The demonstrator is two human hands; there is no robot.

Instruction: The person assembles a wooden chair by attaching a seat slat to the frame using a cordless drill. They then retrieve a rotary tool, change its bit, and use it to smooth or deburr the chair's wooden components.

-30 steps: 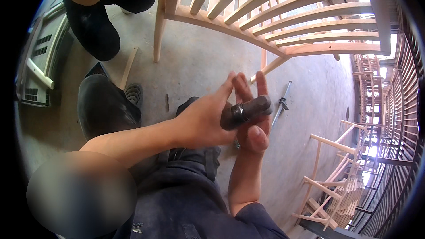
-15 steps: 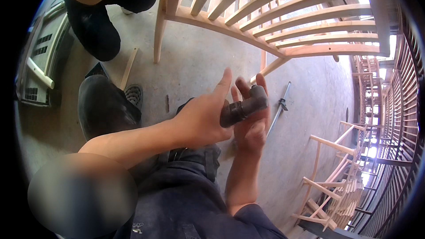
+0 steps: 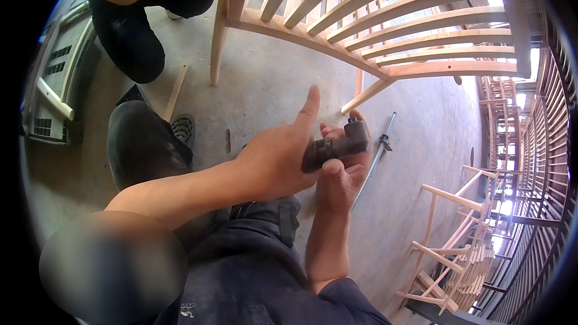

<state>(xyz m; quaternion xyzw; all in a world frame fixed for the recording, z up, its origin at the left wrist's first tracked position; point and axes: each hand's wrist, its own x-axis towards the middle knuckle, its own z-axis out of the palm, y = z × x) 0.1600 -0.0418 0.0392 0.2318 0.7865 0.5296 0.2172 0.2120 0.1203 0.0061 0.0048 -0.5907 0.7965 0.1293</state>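
Note:
A dark right-angle tool with a bent head and a small round stub on top lies across both my hands, in front of my body. My left hand is around its thicker end, thumb stretched up away from it, most fingers hidden behind. From below, my right hand cradles the bent head, with the thumb pressed on the tool's near side and the fingers curled behind it. The rest of the tool's body is hidden by my left hand.
A large slatted wooden frame stands ahead. Beyond my right hand, a metal bar clamp lies on the concrete floor. More wooden frames stand at right. A curved wood piece lies at left, near a co-worker's dark-trousered leg.
My right thumb has come over onto the tool, and the right fingers have curled lower behind it. The tool has shifted slightly to the right in my hands.

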